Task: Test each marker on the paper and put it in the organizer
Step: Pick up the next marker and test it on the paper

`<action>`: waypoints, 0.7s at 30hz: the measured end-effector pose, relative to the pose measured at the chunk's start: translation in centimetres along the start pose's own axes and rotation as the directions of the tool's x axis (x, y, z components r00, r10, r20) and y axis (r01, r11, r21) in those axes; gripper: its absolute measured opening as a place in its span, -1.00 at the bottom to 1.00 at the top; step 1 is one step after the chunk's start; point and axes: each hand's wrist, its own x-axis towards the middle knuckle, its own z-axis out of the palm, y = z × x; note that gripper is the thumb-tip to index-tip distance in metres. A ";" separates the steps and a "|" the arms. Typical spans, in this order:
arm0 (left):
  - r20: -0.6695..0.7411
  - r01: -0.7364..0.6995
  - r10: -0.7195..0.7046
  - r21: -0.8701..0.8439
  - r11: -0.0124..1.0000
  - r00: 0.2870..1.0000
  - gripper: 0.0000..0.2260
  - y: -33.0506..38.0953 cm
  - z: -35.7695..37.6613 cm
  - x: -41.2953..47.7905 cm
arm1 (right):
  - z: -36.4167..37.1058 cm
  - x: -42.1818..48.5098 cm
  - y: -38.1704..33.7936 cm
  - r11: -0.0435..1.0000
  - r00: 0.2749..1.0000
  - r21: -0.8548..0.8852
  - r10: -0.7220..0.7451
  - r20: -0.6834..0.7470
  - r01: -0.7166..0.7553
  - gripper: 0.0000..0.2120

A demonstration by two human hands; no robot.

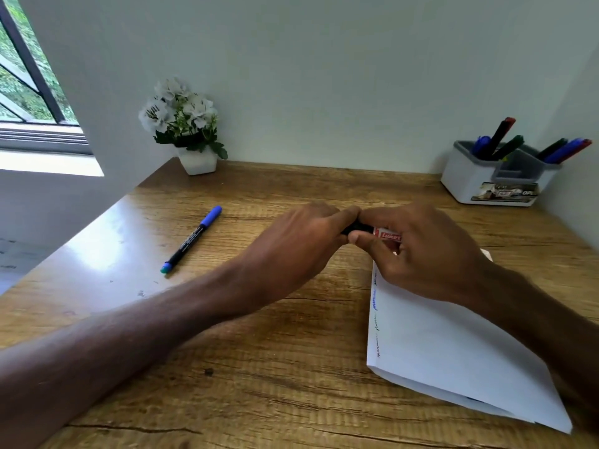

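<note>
Worktop (259, 367) of grained wood is carrying everything here, and over its middle we are holding one marker (387, 235) with both hands. Our left hand (301, 244) is curling round its dark end. Our right hand (424, 257) is pinching the barrel with the red-and-white label, thumb beneath and fingers over it. The marker is lying roughly level between them, just above the far left corner of the paper (453, 351), and our fingers are hiding most of it, so we cannot tell whether the cap is on. The paper is lying at our right under the right forearm, with short scribbles running down its left edge, at least one of them blue. Well to the left a blue marker (191, 239) is lying capped on the bare wood, apart from both hands. At the far right corner the organizer (470, 183) is standing against the wall, with several markers (500, 137) leaning in its compartments. At the far left a potted plant (186, 124) with white flowers is standing by the wall, beside a window (29, 76).
</note>
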 end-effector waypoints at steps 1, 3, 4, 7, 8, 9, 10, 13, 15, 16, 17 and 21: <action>-0.002 -0.006 0.006 0.025 1.000 1.000 -0.68 0.0 0.0 0.0 | 0.0 0.0 0.0 1.000 1.000 -0.014 -0.003 -0.003 0.003 -0.69; 0.004 -0.009 0.008 0.056 0.998 1.000 -0.66 0.0 -0.1 -0.1 | 0.0 0.0 -0.1 1.000 1.000 -0.026 -0.007 -0.007 0.007 -0.69; 0.009 -0.007 0.006 0.067 0.998 1.000 -0.67 0.0 -0.2 0.0 | 0.0 0.0 -0.1 1.000 1.000 -0.021 -0.007 -0.008 0.007 -0.69; 0.034 -0.008 0.004 0.099 0.995 0.999 -0.71 0.0 -0.3 0.0 | 0.1 0.1 -0.1 1.000 1.000 -0.022 -0.003 -0.004 0.003 -0.71; 0.041 -0.002 -0.002 0.111 0.994 0.999 -0.72 0.0 -0.4 0.0 | 0.1 0.1 -0.1 1.000 1.000 -0.023 0.005 0.003 -0.005 -0.73; 0.046 0.005 -0.011 0.126 0.992 0.999 -0.72 0.0 -0.4 0.1 | 0.1 0.2 0.0 1.000 1.000 -0.021 0.016 0.012 -0.016 -0.74; 0.046 0.014 -0.021 0.139 0.990 0.999 -0.72 0.0 -0.5 0.1 | 0.2 0.3 0.0 0.999 0.999 -0.017 0.031 0.024 -0.031 -0.74; 0.040 0.049 -0.057 0.170 0.984 0.998 -0.68 0.2 -0.5 0.3 | -0.1 0.3 0.1 0.995 0.994 -0.024 0.097 0.054 -0.096 -0.70; 0.044 0.089 -0.099 0.202 0.975 0.994 -0.65 0.1 -0.6 0.5 | -0.5 0.1 0.2 0.991 0.991 0.039 0.127 0.052 -0.129 -0.81; 0.050 0.112 -0.126 0.220 0.969 0.991 -0.65 0.0 -0.8 0.6 | -0.7 0.1 0.4 0.985 0.990 0.103 0.139 0.041 -0.142 -0.85; 0.059 0.134 -0.151 0.232 0.963 0.987 -0.65 -0.1 -0.9 0.6 | -1.0 0.1 0.6 0.967 0.986 0.194 0.162 0.030 -0.165 -0.86; 0.066 0.173 -0.188 0.182 0.968 0.980 -0.71 -1.0 -0.8 0.4 | -2.5 1.0 1.1 0.664 0.951 0.701 0.300 0.068 -0.259 -0.74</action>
